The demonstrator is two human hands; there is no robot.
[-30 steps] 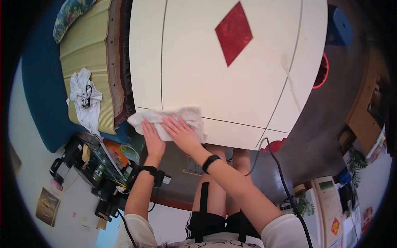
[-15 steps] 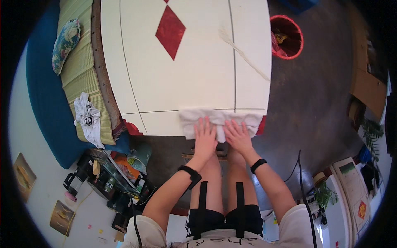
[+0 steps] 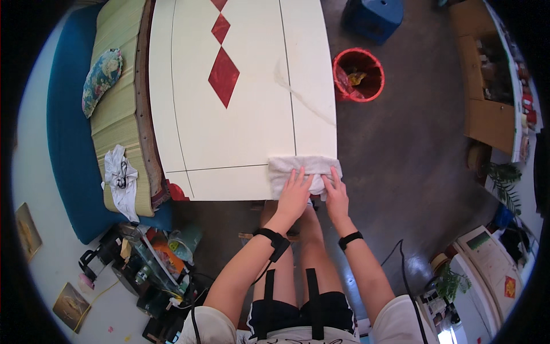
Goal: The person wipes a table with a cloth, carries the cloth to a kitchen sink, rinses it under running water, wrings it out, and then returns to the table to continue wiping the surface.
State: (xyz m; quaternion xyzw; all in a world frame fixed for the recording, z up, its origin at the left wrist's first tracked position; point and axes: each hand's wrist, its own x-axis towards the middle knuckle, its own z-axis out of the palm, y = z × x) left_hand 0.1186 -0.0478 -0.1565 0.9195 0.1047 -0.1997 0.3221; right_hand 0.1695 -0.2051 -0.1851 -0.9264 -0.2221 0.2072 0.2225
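Observation:
A light grey cloth (image 3: pixel 292 164) lies bunched on the near right corner of the white table (image 3: pixel 240 137), covering the corner's tip. My left hand (image 3: pixel 294 195) rests on the cloth's near half with fingers stretched and apart. Close by on the right, my right hand (image 3: pixel 337 198) lies along the cloth's right side, its thumb and fingers spread. A raised fold of cloth stands between the two hands. Both hands press from above; the cloth's underside is hidden.
A faint whitish streak (image 3: pixel 309 103) runs across the table's right side. Beyond that edge stand a red bin (image 3: pixel 338 92) and a blue stool (image 3: pixel 375 20). A mat-covered couch (image 3: pixel 114 86) lines the left. Cluttered items (image 3: pixel 152 258) sit at lower left.
My hands have slid the cloth rightward to the corner, and it is narrower and more bunched. The view has shifted, so more of the floor at the right shows.

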